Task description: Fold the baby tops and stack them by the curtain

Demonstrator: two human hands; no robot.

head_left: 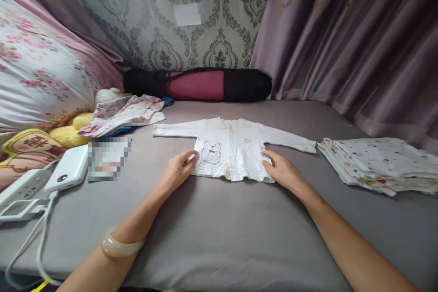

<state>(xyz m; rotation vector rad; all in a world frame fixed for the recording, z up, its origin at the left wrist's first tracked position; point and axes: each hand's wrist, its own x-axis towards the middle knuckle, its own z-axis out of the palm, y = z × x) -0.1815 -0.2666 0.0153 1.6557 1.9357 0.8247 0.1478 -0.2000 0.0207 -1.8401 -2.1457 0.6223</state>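
A small white long-sleeved shirt lies spread flat on the grey sheet, its sleeves stretched out to both sides and its hem toward me. A bear drawing shows on its left half. My left hand is closed on the shirt's left side edge near the hem, thumb and fingers together. On the opposite side edge, my right hand pinches the cloth close to the right hem corner. A pale bangle circles my left wrist.
Folded patterned cloths are stacked at the right. At the left lie crumpled clothes, a power bank, a power strip with cables, and plush toys. A black and red long bag rests along the wall.
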